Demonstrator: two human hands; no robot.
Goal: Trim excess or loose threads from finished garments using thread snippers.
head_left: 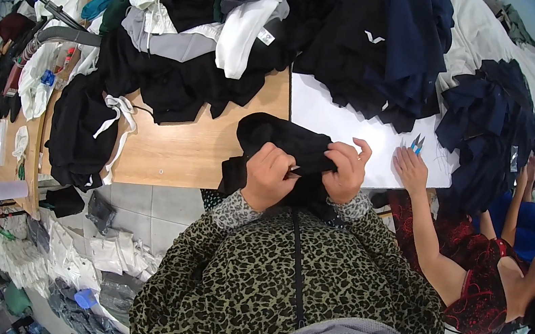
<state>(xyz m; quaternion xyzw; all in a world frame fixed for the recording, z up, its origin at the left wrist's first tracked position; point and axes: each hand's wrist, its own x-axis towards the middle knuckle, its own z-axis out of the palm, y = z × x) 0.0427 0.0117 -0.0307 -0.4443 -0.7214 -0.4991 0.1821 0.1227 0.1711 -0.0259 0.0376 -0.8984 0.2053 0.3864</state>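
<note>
Left hand (pixel 265 177), one: fingers curled tight on the near edge of a black garment (pixel 282 143); a small shiny item shows at the thumb, too small to identify. Right hand (pixel 347 169), one: thumb and fingers pinch the same garment's right end, one finger raised clear of it. Garment, one: bunched between both hands, at the near edge of a wooden table (pixel 167 153).

White board (pixel 379 152), one, on the table to the right. Snips (pixel 416 145), one pair, blue, on the board; a co-worker's hand (pixel 410 170) lies against them, grip not discernible.

Black garment with white drawstring (pixel 77 133), one, at the table's left.

Containers, floor, left: clear plastic bags (pixel 119 252), several, white cloth inside, overlapping beyond exact count; dark plastic bags (pixel 66 306), several, contents unclear; blue tub (pixel 85 298), one, contents too small to tell.

Heaps, far side, three: mixed black, grey, white and green clothing (pixel 182 90); black and navy clothing (pixel 378 59); navy clothing (pixel 486 122), right of the board.
</note>
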